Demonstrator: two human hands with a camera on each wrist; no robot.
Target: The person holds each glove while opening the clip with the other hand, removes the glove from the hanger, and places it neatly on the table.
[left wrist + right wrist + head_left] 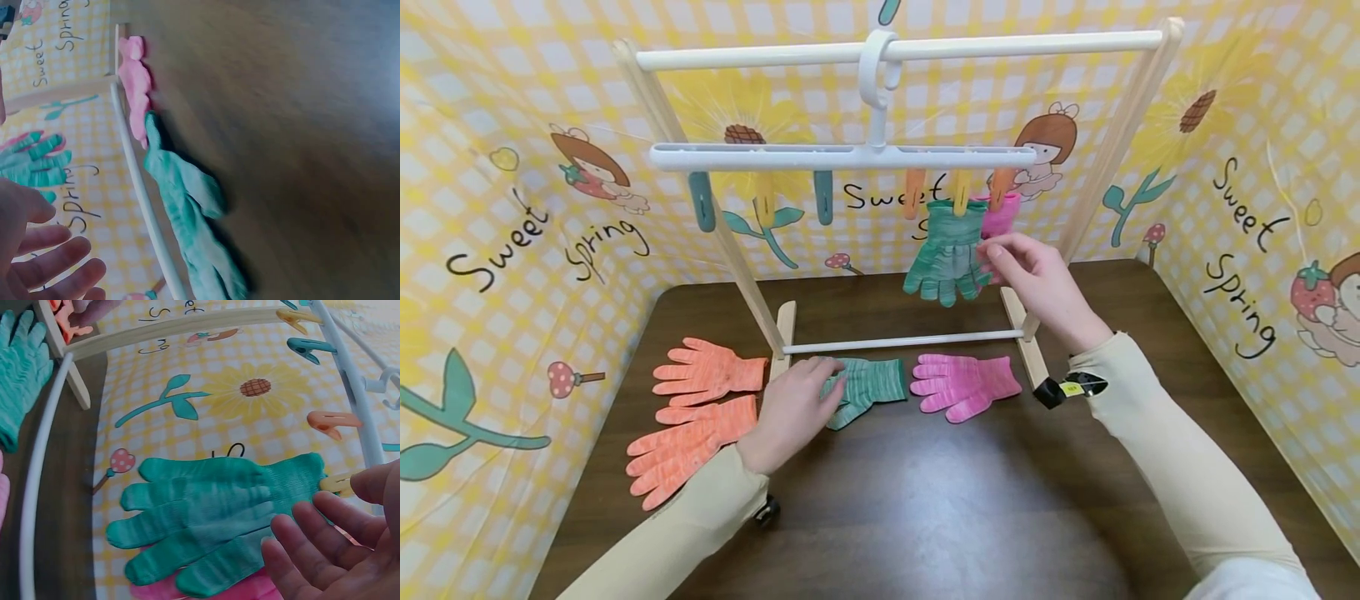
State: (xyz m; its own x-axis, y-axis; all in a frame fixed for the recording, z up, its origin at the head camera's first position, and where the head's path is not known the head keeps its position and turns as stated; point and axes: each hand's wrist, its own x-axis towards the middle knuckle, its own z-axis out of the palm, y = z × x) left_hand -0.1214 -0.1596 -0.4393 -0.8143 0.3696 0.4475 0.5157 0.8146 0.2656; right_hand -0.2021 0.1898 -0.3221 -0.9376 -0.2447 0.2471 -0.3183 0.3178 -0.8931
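The hanging green glove (951, 250) is suspended from a yellow clip (961, 193), in front of a hanging pink glove (1002, 218). The right hand (1041, 283) is positioned at its edge, fingers released; contact cannot be determined. The left hand (796, 408) is held, fingers loosely spread, near the lower green glove (880, 383) laid on the tabletop (925, 508).

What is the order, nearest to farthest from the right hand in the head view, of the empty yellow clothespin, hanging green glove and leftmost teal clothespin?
1. Hanging green glove: just left of the right hand.
2. Empty yellow clothespin: farther left.
3. Leftmost teal clothespin: far left.
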